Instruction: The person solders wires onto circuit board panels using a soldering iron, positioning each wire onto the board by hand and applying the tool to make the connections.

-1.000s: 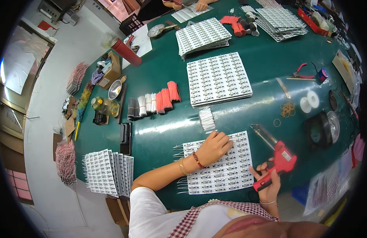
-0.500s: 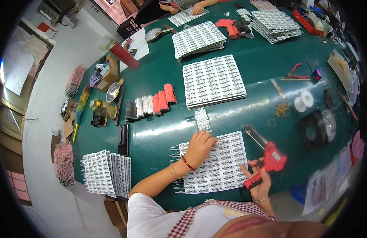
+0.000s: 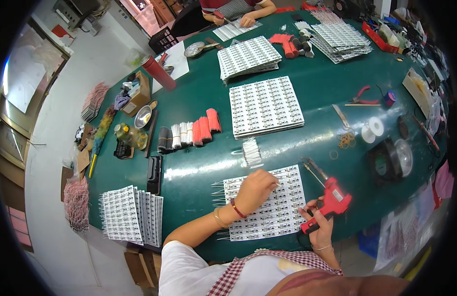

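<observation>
A white sheet of small circuit boards lies in front of me, with thin white wires sticking out past its left edge. My left hand is over the sheet's upper middle, thumb and forefinger pinched on what looks like a thin white wire, mostly hidden by the fingers. At the sheet's right edge my right hand grips a red soldering gun by its handle. The gun's metal tip points up and away to the left, clear of the boards. Just beyond the sheet lies a loose bundle of white wires.
Stacked board sheets lie farther off, and more sheets stand at left. Bundled wires, a black case, a solder spool, pliers and a black stand surround the work. Across the table a person works.
My left hand has shifted slightly right and nearer over the sheet, away from the bundle of wires. The right hand and soldering gun have moved slightly left. The whole view has shifted a little.
</observation>
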Available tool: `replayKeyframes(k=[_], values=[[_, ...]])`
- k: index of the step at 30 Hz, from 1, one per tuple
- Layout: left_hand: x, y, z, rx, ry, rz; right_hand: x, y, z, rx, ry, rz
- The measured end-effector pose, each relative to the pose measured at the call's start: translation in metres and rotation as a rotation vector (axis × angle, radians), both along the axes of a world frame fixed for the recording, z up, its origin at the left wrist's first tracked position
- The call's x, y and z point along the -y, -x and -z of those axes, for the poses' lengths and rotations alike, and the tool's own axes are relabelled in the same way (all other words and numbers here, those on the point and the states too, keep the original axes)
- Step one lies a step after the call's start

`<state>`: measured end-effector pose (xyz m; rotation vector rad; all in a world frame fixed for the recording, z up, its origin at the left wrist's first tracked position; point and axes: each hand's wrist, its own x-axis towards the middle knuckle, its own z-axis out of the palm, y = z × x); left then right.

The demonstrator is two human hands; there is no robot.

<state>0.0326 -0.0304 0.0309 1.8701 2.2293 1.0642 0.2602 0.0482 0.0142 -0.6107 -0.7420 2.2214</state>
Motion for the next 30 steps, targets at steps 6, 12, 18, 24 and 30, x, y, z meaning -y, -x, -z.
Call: replayKeyframes(k=[6, 12, 18, 24, 30], values=[[0.012, -0.056, -0.021, 0.529, 0.167, 0.138, 0.010, -0.004, -0.030, 0.277, -0.262, -0.052], [0.014, -0.083, -0.023, 0.577, 0.104, 0.233, 0.021, -0.009, -0.039, 0.572, -0.546, 0.007], [0.018, -0.091, -0.022, 0.553, 0.079, 0.282, 0.028, -0.021, -0.034, 0.551, -0.540, 0.010], [0.025, -0.101, -0.024, 0.533, 0.080, 0.256, 0.032, -0.032, -0.034, 0.730, -0.761, -0.077], [0.029, -0.104, -0.027, 0.387, 0.083, 0.263, 0.034, -0.038, -0.025, 0.634, -0.649, -0.101]])
